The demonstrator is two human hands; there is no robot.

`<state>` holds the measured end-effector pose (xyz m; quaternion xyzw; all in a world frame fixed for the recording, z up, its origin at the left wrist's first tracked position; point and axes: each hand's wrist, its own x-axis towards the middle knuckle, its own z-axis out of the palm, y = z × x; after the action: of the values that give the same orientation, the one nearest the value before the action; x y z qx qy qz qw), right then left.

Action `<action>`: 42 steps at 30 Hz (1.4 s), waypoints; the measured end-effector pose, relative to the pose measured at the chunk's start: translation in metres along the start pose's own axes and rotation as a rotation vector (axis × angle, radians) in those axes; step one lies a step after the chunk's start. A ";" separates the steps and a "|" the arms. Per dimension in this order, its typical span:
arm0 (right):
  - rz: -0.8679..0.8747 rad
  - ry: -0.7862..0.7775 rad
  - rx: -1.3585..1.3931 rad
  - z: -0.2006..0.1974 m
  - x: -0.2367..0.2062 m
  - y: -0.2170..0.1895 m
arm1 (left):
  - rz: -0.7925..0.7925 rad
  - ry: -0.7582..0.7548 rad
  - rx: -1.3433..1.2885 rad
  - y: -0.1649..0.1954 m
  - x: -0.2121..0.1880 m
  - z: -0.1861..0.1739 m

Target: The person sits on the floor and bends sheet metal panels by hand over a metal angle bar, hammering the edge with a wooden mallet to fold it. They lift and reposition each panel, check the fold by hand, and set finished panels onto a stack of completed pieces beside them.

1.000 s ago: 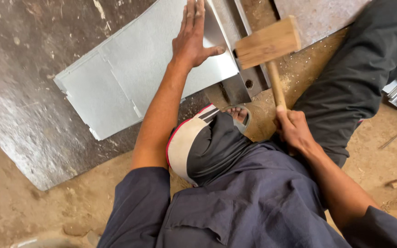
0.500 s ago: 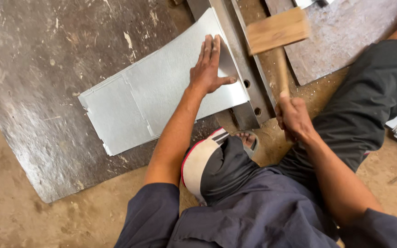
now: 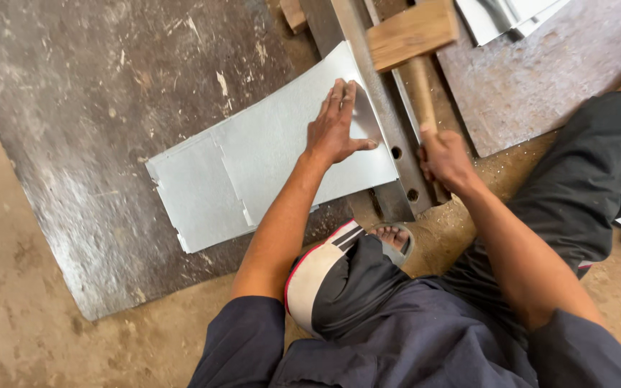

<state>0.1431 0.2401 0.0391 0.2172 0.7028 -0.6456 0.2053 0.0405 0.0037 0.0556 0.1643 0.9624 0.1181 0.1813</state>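
Observation:
My left hand [image 3: 337, 128] lies flat, fingers spread, on a shiny grey metal sheet [image 3: 253, 169] whose right edge rests against a steel angle bar [image 3: 379, 118]. My right hand [image 3: 443, 159] grips the handle of a wooden mallet [image 3: 412, 32]. The mallet head hovers over the bar, above the sheet's far corner.
The sheet lies on a large dark steel plate [image 3: 102, 122] set on a dirt floor [image 3: 8, 316]. A second dark plate [image 3: 540, 79] sits at right, with more shiny sheets [image 3: 504, 14] at the top. My sandalled foot [image 3: 389, 241] and bent knee are just below the bar.
The view has shifted, so sheet and bar sit lower in frame. My left hand stays pressed on the sheet; the mallet remains over the bar.

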 end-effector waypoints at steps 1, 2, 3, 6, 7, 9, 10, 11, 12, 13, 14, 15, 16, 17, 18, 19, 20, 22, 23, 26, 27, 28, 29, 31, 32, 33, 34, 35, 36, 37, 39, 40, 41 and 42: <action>0.007 0.024 0.207 -0.005 -0.004 0.009 | -0.007 0.007 0.029 -0.002 0.003 -0.003; 0.004 0.037 0.404 -0.011 -0.015 0.021 | -0.059 0.007 0.008 -0.006 0.001 -0.008; 0.020 0.040 0.599 -0.019 -0.022 0.035 | -0.124 -0.006 -0.015 -0.013 0.006 -0.012; 0.059 0.162 0.552 -0.048 -0.045 0.071 | -0.003 0.298 0.188 -0.040 0.031 -0.043; 0.061 0.198 0.445 -0.054 -0.054 0.086 | -0.046 0.204 0.072 -0.050 0.034 -0.050; 0.231 0.230 0.002 -0.074 -0.057 0.098 | -0.140 -0.020 -0.125 -0.063 0.067 -0.081; 0.307 0.249 -0.216 -0.082 -0.054 0.099 | -0.186 -0.145 -0.199 -0.061 0.073 -0.095; 0.132 0.331 -0.285 -0.086 -0.058 0.105 | -0.144 -0.145 -0.181 -0.063 0.074 -0.106; -0.038 0.407 -0.355 -0.090 -0.055 0.105 | -0.106 -0.151 -0.163 -0.065 0.074 -0.116; -0.201 0.474 -0.426 -0.092 -0.056 0.108 | -0.074 -0.165 -0.146 -0.068 0.070 -0.121; -0.280 0.511 -0.446 -0.091 -0.054 0.109 | 0.002 -0.166 -0.170 -0.076 0.056 -0.132; -0.355 0.553 -0.460 -0.091 -0.054 0.109 | 0.085 -0.168 -0.187 -0.077 0.041 -0.146; -0.435 0.586 -0.480 -0.088 -0.053 0.109 | 0.195 -0.090 -0.231 -0.081 0.016 -0.158; -0.398 0.581 -0.442 -0.086 -0.053 0.108 | 0.308 -0.002 -0.272 -0.085 -0.009 -0.173; -0.365 0.581 -0.400 -0.083 -0.053 0.106 | 0.317 0.071 -0.286 -0.090 -0.038 -0.188; -0.332 0.578 -0.360 -0.080 -0.053 0.103 | 0.322 0.144 -0.301 -0.097 -0.070 -0.202; -0.334 0.565 -0.312 -0.077 -0.053 0.098 | 0.252 0.268 -0.364 -0.105 -0.105 -0.215; -0.336 0.546 -0.213 -0.068 -0.056 0.085 | 0.293 0.560 -0.531 -0.124 -0.161 -0.235; -0.343 0.532 -0.191 -0.063 -0.058 0.078 | 0.257 0.716 -0.665 -0.135 -0.184 -0.239; -0.383 0.455 -0.112 -0.042 -0.062 0.056 | 0.168 1.112 -1.099 -0.165 -0.224 -0.225; -0.404 0.396 -0.089 -0.034 -0.061 0.049 | 0.128 1.101 -1.291 -0.169 -0.226 -0.203; -0.428 0.341 -0.064 -0.026 -0.059 0.044 | 0.086 1.101 -1.486 -0.172 -0.226 -0.180; -0.367 0.263 -0.007 -0.019 -0.054 0.040 | 0.010 1.009 -1.484 -0.170 -0.221 -0.147; -0.292 0.126 0.074 -0.006 -0.041 0.035 | -0.205 0.938 -1.950 -0.156 -0.204 -0.069; -0.279 0.063 0.094 -0.001 -0.033 0.034 | -0.192 0.846 -1.981 -0.147 -0.192 -0.027; -0.221 0.039 0.203 0.004 -0.026 0.034 | -0.213 0.774 -2.059 -0.136 -0.182 0.012; -0.164 0.016 0.310 0.009 -0.020 0.034 | -0.312 0.778 -2.108 -0.126 -0.174 0.048; -0.106 -0.009 0.416 0.013 -0.016 0.036 | -0.536 0.809 -2.133 -0.117 -0.166 0.078; -0.084 0.007 0.426 0.016 -0.015 0.038 | -0.765 0.833 -2.142 -0.111 -0.162 0.101; -0.062 0.022 0.437 0.018 -0.016 0.042 | -0.759 0.835 -2.175 -0.107 -0.161 0.118; -0.069 0.068 0.279 0.021 -0.024 0.049 | -0.751 0.845 -2.235 -0.099 -0.164 0.134; -0.098 0.099 0.110 0.021 -0.031 0.053 | -0.732 0.848 -2.257 -0.099 -0.167 0.138; -0.125 0.125 -0.059 0.021 -0.037 0.056 | -0.718 0.855 -2.277 -0.099 -0.171 0.141; -0.141 0.131 -0.036 0.021 -0.042 0.058 | -0.700 0.865 -2.294 -0.099 -0.174 0.141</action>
<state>0.2110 0.2216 0.0136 0.2051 0.7397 -0.6302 0.1170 0.2209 -0.1261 -0.0467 -0.3993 0.2809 0.8683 -0.0872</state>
